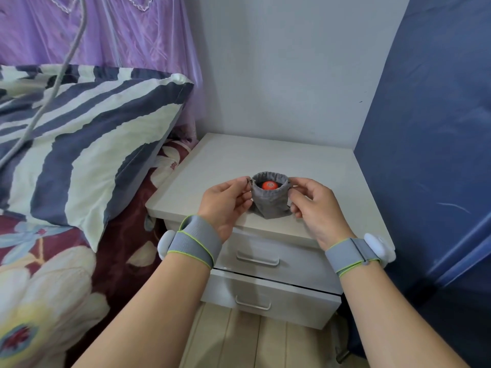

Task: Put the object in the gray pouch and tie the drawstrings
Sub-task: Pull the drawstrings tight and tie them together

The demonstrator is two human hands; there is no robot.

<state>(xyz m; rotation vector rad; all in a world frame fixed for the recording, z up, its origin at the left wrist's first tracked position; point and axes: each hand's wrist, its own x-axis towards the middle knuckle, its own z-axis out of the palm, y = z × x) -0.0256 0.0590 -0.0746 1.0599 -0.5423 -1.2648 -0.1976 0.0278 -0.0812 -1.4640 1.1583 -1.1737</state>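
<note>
A small gray drawstring pouch (269, 201) stands upright on the white nightstand (225, 166), near its front edge. Its mouth is open and an orange round object (269, 185) lies inside. My left hand (225, 205) pinches the drawstring at the pouch's left rim. My right hand (316, 205) pinches the drawstring at the right rim. Both hands touch the sides of the pouch. Gray wristbands sit on both wrists.
The nightstand has two drawers (265, 264) below its top. A bed with a striped pillow (87, 134) and floral cover (47, 274) is at the left. A blue panel (430, 155) stands at the right, a white wall behind.
</note>
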